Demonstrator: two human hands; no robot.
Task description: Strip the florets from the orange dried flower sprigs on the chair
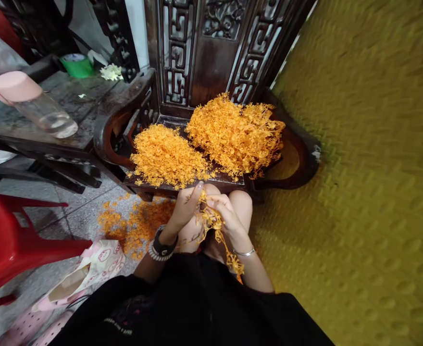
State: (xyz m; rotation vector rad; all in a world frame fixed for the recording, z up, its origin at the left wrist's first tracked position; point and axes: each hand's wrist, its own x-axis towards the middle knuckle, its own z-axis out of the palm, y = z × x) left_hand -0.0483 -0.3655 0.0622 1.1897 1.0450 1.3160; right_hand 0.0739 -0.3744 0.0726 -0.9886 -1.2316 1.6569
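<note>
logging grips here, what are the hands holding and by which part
Both the left hand and right hand pinch the upper end of an orange strand; its tail dangles.

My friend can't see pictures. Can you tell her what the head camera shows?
Two hands, the left hand and right hand, hold a tangled orange strand over the person's knees. In front, a dark carved chair carries two orange piles, and more orange bits lie on the floor. A red stool stands at the left.
</note>
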